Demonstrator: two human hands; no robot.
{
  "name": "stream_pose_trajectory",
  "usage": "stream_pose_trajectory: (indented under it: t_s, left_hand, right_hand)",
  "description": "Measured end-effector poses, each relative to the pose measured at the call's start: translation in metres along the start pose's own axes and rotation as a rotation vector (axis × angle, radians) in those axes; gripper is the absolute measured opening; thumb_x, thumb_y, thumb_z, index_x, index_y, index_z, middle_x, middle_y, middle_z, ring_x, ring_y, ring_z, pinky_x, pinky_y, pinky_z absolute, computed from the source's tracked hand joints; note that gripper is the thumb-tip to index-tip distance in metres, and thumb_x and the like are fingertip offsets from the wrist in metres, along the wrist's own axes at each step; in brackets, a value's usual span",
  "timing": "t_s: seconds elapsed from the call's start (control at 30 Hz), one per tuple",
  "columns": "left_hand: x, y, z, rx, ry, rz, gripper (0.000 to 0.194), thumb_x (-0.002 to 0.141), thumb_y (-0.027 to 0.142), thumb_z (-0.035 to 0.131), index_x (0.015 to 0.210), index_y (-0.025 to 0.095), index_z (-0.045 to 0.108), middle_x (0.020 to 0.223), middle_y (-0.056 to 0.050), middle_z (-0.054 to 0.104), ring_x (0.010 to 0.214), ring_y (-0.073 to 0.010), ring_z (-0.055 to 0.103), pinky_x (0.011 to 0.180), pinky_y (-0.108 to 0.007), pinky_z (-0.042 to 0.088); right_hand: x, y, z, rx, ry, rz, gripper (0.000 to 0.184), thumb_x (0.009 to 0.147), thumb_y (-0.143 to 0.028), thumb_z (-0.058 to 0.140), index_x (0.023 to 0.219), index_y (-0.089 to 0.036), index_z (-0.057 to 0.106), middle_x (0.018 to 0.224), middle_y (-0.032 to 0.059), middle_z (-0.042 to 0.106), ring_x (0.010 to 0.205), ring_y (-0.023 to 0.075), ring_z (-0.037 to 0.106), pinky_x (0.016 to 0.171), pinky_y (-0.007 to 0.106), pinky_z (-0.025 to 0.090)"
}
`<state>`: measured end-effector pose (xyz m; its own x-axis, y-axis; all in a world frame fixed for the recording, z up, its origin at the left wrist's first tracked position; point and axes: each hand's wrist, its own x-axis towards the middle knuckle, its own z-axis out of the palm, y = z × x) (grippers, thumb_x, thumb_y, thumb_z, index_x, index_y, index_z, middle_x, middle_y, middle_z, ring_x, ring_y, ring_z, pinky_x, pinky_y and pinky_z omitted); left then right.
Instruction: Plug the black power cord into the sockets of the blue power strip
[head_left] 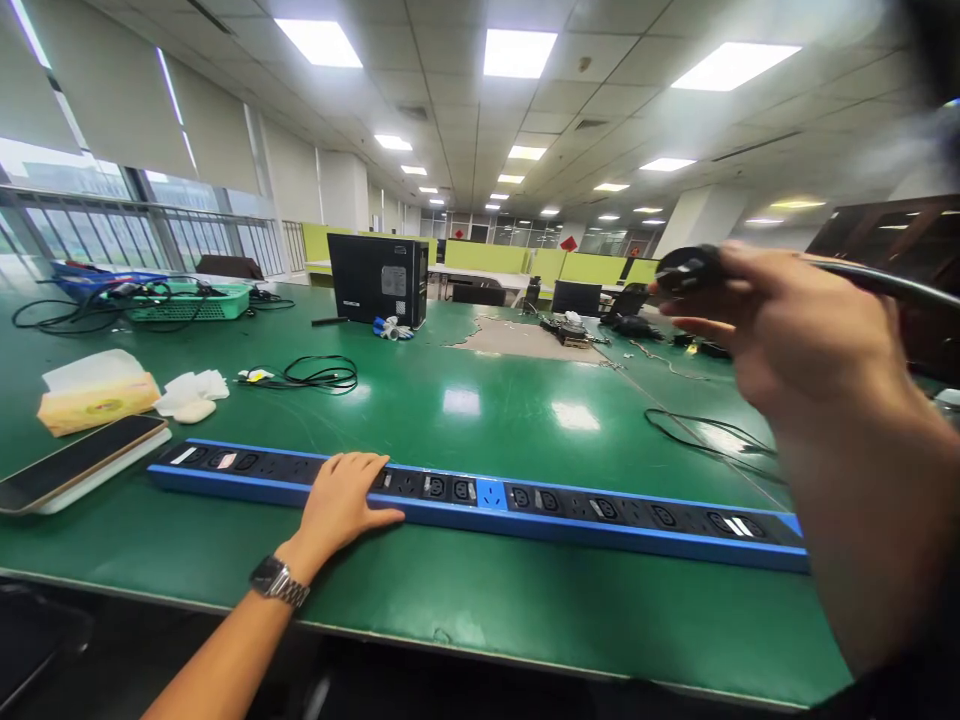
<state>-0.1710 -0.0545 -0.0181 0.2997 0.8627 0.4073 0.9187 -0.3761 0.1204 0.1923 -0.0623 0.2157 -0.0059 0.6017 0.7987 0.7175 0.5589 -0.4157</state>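
A long blue power strip (pixel 442 515) with black sockets and one blue socket lies across the green table near its front edge. My left hand (pixel 345 500), with a watch (pixel 279 580) on its wrist, is wrapped over the strip left of its middle. Raised well above the strip's right end, my right hand (pixel 810 320) grips a black power plug (pixel 690 270) by its body. The plug's metal prongs face left, and its thick black cable (pixel 892 280) runs off to the right. My right forearm hides the far right end of the strip.
At the left lie a phone (pixel 82 460), a tissue pack (pixel 101 400) and crumpled tissues (pixel 191 390). Coiled black cables (pixel 322 373) rest behind the strip. Farther back stand a green basket (pixel 191 305) of cables and a black computer case (pixel 379 280). More cable (pixel 697 430) lies right.
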Motion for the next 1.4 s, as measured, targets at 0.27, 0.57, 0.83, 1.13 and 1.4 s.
stream_pose_trajectory:
  t_s: [0.27,0.57,0.83,1.13,1.4]
  left_hand:
    - [0.0,0.004,-0.003,0.002,-0.005,-0.033,0.072,0.075,0.057,0.067,0.135,0.021,0.047,0.126,-0.012,0.062,0.118,-0.0293,0.055,0.105,-0.046,0.034]
    - [0.0,0.007,-0.004,-0.006,-0.024,-0.056,0.082,0.072,0.053,0.072,0.14,0.02,0.04,0.129,-0.013,0.061,0.119,-0.0292,0.055,0.105,-0.046,0.034]
    - [-0.001,0.007,-0.003,-0.018,-0.018,-0.048,0.078,0.074,0.05,0.072,0.139,0.019,0.042,0.129,-0.011,0.061,0.12,-0.0285,0.053,0.106,-0.045,0.033]
    - [-0.002,0.007,-0.01,-0.091,-0.005,-0.027,0.068,0.075,0.029,0.067,0.138,0.022,0.044,0.129,-0.01,0.061,0.119,-0.0283,0.054,0.106,-0.048,0.034]
    - [0.011,0.02,-0.004,-0.464,0.027,0.188,0.033,0.088,0.03,0.06,0.12,0.025,0.061,0.117,-0.007,0.068,0.109,-0.0243,0.06,0.097,-0.041,0.045]
  right_hand:
    - [-0.082,-0.012,0.131,0.161,-0.627,0.057,0.03,0.088,-0.04,0.054,0.078,-0.019,0.074,0.072,0.0011,0.073,0.066,0.0172,0.066,0.06,0.027,0.047]
    - [-0.127,-0.027,0.217,-0.069,-0.693,0.188,0.02,0.086,-0.037,0.06,0.092,-0.02,0.07,0.088,0.0082,0.075,0.081,0.0228,0.069,0.065,0.028,0.045]
    - [-0.128,-0.055,0.202,-0.401,-0.762,0.03,0.019,0.088,-0.036,0.057,0.097,-0.02,0.062,0.092,0.0104,0.072,0.086,0.0256,0.067,0.067,0.032,0.043]
    - [-0.15,-0.068,0.213,-0.386,-0.719,-0.086,0.016,0.087,-0.019,0.052,0.097,-0.018,0.064,0.097,0.012,0.069,0.095,0.0256,0.061,0.08,0.038,0.044]
    - [-0.149,0.061,0.143,-0.052,-0.179,0.119,0.03,0.083,-0.036,0.055,0.104,-0.019,0.069,0.102,0.0089,0.073,0.097,0.0246,0.063,0.088,0.04,0.046]
